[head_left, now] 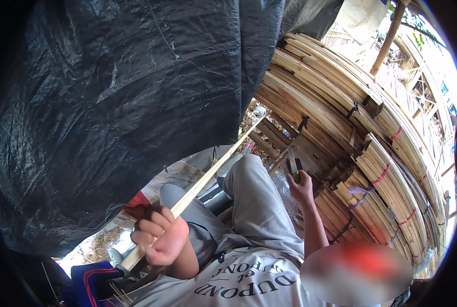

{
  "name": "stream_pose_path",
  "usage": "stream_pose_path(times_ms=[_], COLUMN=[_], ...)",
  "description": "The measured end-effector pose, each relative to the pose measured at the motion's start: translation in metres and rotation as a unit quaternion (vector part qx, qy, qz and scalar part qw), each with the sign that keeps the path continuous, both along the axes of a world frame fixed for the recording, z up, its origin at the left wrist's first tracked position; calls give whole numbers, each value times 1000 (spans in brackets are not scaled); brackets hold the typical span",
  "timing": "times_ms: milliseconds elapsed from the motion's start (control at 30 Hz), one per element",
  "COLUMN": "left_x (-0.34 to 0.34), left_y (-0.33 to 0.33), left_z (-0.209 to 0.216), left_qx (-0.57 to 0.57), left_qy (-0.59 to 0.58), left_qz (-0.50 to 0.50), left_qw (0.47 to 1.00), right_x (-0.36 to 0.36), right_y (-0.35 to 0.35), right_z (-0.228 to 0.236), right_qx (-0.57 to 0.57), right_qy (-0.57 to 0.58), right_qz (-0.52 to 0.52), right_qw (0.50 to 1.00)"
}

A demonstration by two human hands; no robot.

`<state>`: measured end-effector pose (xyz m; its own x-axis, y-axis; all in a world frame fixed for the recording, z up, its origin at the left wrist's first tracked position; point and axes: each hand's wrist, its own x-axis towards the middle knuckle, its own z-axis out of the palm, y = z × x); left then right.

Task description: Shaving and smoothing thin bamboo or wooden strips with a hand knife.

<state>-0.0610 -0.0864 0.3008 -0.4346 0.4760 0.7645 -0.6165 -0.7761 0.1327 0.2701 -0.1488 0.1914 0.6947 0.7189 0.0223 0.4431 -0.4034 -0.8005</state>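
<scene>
A long, pale wooden strip (213,171) slants from the lower left up toward the middle of the view. My left hand (162,233) is closed in a fist around it near its lower end, in front of my lap. To the right of my knees, my right hand (301,185) grips a knife (292,159) with its narrow blade pointing up and away. A dark piece sits around the blade's base, and something green shows by my fingers. The knife and the strip are apart.
A black tarp (136,92) hangs across the left and upper side. Bundles of wooden slats (330,92), tied with coloured bands, are stacked at right. Dark wooden bars (274,133) lie beyond my knees. Blue cloth with red stripes (88,281) lies at lower left.
</scene>
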Motion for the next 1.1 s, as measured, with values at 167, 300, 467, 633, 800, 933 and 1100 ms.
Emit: stream_pose_path(times_ms=[167,300,467,633,800,933,1100], left_x=[-14,-17,-29,-17,24,70,115], left_y=[5,20,29,38,58,76,84], left_z=[-4,-16,-17,-26,-60,-75,-76], left_qx=[5,15,-20,-41,-24,-4,10], left_qy=[8,-38,-48,-48,90,249,377], left_qz=[23,39,59,16,-94,-175,-212], left_qw=[1000,998,997,998,991,953,901], right_x=[-16,-40,-78,-91,-86,-83,-70], right_y=[34,63,111,140,128,121,125], right_z=[-11,11,37,36,40,37,16], right_qx=[22,8,2,-10,-36,14,76], right_qy=[116,120,250,292,390,486,437], right_qz=[50,64,94,142,155,154,138], right_qw=[992,991,964,946,907,860,886])
